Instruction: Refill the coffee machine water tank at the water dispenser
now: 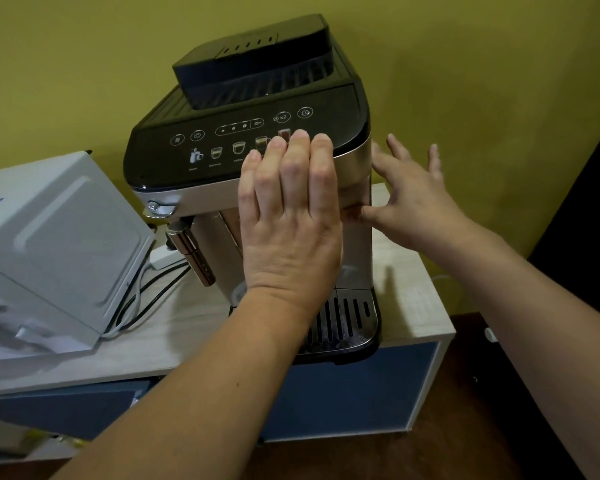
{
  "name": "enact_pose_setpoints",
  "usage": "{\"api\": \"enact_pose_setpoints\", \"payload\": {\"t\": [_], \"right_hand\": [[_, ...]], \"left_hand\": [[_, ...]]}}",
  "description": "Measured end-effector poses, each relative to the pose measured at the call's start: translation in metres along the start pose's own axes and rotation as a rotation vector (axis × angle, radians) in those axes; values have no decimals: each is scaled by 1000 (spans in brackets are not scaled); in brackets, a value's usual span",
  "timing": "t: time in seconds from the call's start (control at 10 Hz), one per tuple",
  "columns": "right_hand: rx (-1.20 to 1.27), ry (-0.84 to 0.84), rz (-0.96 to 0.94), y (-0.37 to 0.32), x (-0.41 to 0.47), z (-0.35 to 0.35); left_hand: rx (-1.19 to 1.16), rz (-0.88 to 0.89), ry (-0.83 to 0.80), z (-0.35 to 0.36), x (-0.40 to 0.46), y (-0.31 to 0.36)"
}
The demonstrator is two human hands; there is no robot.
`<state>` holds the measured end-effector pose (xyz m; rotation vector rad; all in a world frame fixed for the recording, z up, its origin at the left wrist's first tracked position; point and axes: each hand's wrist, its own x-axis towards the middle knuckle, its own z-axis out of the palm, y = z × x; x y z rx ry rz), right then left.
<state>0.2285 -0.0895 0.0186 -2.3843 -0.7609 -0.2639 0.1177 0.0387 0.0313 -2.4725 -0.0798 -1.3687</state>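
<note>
A black and silver coffee machine (222, 133) stands on a pale wooden counter (413, 271) against a yellow-green wall. My left hand (288, 216) lies flat against its front, fingers together, fingertips reaching the black control panel. My right hand (409, 195) is at the machine's right front corner, fingers spread, thumb touching the corner edge. Neither hand holds anything. The water tank cannot be made out, and no water dispenser is in view.
A white microwave (59, 244) sits to the left with cables (142, 296) and a white adapter behind it. The drip tray (347, 317) juts toward the counter's front edge. Blue cabinet fronts (343, 393) lie below. A dark panel (589, 220) stands at right.
</note>
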Motion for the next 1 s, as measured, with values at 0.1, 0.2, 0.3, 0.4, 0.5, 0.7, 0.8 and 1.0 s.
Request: {"api": "enact_pose_setpoints", "payload": {"t": [0.1, 0.2, 0.3, 0.4, 0.5, 0.7, 0.8, 1.0], "right_hand": [[2, 4, 4, 1, 0, 1], [-8, -1, 7, 4, 0, 3], [-10, -7, 13, 3, -1, 2], [-5, -17, 17, 1, -3, 1], [7, -27, 14, -2, -3, 1], [-34, -8, -45, -6, -10, 1], [-31, -4, -35, -10, -15, -1], [59, -5, 33, -27, -54, -24]], "left_hand": [[-2, 2, -9, -2, 0, -1], [-11, 13, -20, -4, -1, -1], [-18, 24, -24, -4, -1, -3], [-14, 28, -14, -3, -2, -4], [-16, 28, -24, -3, -3, -5], [15, 62, -75, -8, -3, -9], [-13, 76, -137, -15, -2, -11], [-32, 157, -302, -37, -1, -22]]}}
